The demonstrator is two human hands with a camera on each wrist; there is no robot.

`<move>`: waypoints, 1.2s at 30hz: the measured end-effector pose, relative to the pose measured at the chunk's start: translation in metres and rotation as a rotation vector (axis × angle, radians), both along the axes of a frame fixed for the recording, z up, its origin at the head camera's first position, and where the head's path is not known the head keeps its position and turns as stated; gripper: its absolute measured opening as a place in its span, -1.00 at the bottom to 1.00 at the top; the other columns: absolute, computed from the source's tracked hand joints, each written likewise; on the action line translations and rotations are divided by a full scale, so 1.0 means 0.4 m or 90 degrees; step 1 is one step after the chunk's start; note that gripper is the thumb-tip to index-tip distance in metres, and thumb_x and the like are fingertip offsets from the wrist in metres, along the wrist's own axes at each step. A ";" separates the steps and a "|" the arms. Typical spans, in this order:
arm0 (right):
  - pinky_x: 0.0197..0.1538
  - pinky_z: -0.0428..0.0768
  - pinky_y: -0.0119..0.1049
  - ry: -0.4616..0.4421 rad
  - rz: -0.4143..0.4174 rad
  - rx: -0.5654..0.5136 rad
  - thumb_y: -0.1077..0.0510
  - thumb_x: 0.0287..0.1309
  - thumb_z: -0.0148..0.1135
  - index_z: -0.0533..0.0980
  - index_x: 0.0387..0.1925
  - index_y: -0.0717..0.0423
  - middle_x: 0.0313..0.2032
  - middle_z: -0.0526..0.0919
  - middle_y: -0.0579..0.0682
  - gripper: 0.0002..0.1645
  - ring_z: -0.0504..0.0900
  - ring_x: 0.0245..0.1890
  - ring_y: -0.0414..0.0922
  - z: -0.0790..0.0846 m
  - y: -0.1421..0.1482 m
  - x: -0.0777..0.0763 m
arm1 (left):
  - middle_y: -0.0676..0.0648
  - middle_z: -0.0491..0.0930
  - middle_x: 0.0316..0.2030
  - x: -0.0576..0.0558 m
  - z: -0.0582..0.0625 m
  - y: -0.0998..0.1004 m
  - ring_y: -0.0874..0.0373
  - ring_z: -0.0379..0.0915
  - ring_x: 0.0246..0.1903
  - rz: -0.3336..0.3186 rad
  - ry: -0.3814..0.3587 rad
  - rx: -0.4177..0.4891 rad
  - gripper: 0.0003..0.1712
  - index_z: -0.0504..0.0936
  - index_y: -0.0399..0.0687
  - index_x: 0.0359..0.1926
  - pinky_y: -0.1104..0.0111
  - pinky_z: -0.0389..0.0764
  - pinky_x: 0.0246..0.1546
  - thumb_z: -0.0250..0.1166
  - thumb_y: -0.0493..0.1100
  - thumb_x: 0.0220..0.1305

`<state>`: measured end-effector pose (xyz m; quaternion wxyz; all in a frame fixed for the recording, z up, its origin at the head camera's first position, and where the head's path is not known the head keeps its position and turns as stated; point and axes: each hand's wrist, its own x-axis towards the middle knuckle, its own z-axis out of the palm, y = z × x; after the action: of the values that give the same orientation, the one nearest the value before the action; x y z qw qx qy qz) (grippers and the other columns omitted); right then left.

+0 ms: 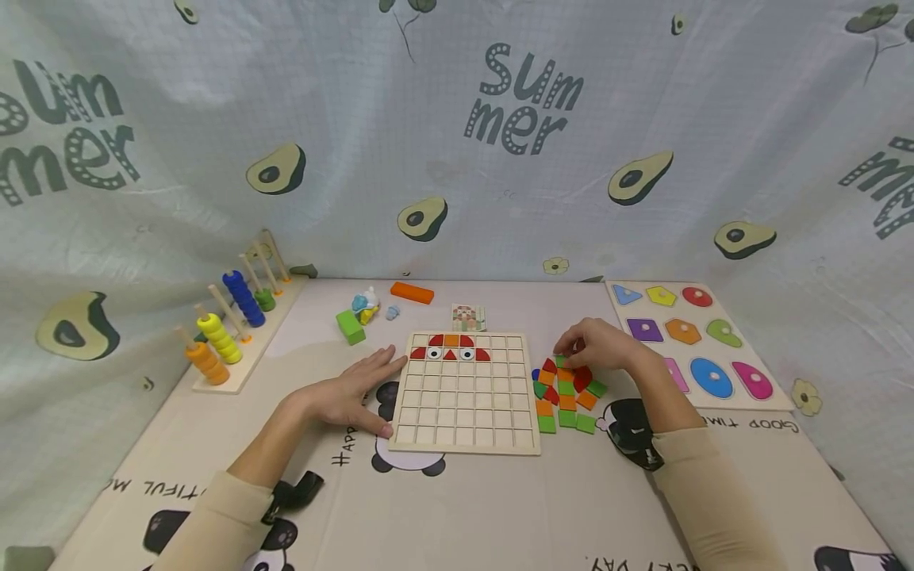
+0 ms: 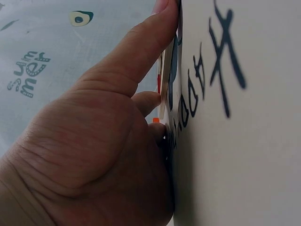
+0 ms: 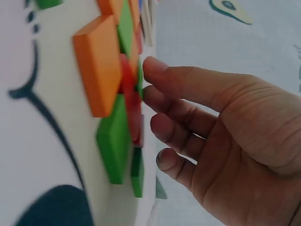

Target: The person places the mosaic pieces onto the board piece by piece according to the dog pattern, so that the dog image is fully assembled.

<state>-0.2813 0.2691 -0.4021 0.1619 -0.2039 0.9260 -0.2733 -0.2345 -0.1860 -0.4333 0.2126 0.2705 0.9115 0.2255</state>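
A wooden grid board (image 1: 464, 404) lies at the middle of the table, with several red pieces, an orange square (image 1: 451, 340) and two eye tiles (image 1: 434, 353) in its upper rows. My left hand (image 1: 357, 390) rests at the board's left edge, fingers spread, thumb near the lower corner. To the board's right lies a loose cluster of tiles, among them an orange tile (image 3: 99, 66) and a green tile (image 3: 114, 141). Over the far end of this cluster my right hand (image 1: 598, 344) bends its fingers, their tips close to a green tile (image 1: 562, 362); no piece shows between them.
A small picture card (image 1: 468, 318) lies behind the board. Farther left are an orange block (image 1: 412, 293), a green block (image 1: 351, 327) and a stacking-peg toy (image 1: 243, 337). A shape puzzle board (image 1: 685, 373) lies partly behind the right forearm.
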 end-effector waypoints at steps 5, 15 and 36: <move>-0.16 0.58 -0.27 -0.014 -0.006 -0.005 0.22 0.10 0.37 0.68 -0.21 0.01 -0.34 0.63 -0.09 -0.82 0.49 -0.24 -0.05 -0.016 0.003 -0.003 | -0.02 -0.35 0.52 0.001 -0.002 0.002 -0.03 -0.49 0.49 0.001 0.002 0.001 0.33 -0.09 0.26 0.52 -0.10 -0.23 0.41 0.44 0.42 -0.20; -0.32 0.63 -0.22 0.043 0.003 -0.121 0.24 0.15 0.30 0.60 -0.26 0.08 -0.43 0.62 0.00 -0.91 0.58 -0.45 -0.04 -0.001 0.000 -0.009 | -0.05 -0.34 0.52 0.005 0.001 0.004 -0.06 -0.49 0.49 0.004 0.002 0.008 0.34 -0.08 0.24 0.52 -0.11 -0.24 0.40 0.44 0.42 -0.20; -0.34 0.56 -0.40 0.106 0.167 -0.151 0.18 0.00 0.46 0.67 -0.24 0.11 -0.47 0.63 -0.15 -0.76 0.56 -0.44 -0.22 0.003 -0.458 -0.024 | -0.01 -0.34 0.52 0.000 0.004 -0.007 0.00 -0.49 0.49 -0.009 -0.005 0.008 0.32 -0.10 0.27 0.52 -0.11 -0.21 0.40 0.44 0.40 -0.17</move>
<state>-0.2911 0.0857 -0.4008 0.0941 -0.3620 0.8631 -0.3394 -0.2345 -0.1887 -0.4319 0.2158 0.2772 0.9074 0.2308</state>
